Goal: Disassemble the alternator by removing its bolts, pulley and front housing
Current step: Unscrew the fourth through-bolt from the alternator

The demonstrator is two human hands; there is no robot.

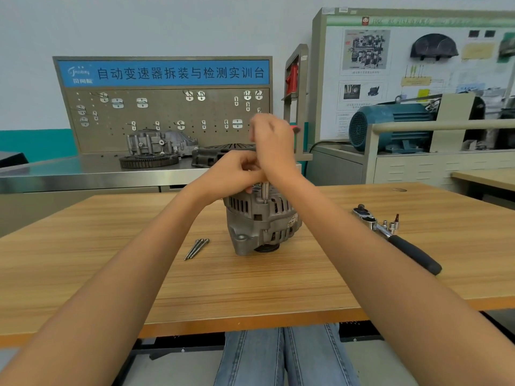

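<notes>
The grey alternator (260, 220) stands on the wooden table (250, 280), pulley end down. My left hand (237, 169) rests on its top, fingers curled over the housing. Above it my right hand (274, 143) grips a driver tool whose handle is mostly hidden, a red tip showing past the hand. The tool's socket shaft (265, 193) stands upright on a bolt at the alternator's top edge. Three long removed bolts (196, 248) lie together on the table, left of the alternator.
A ratchet wrench (398, 238) with a black grip lies to the right, several small sockets (391, 224) beside it. Behind the table stands a steel bench with a pegboard (164, 118), a gear and housings (158, 149). A blue motor (390, 126) sits at the right.
</notes>
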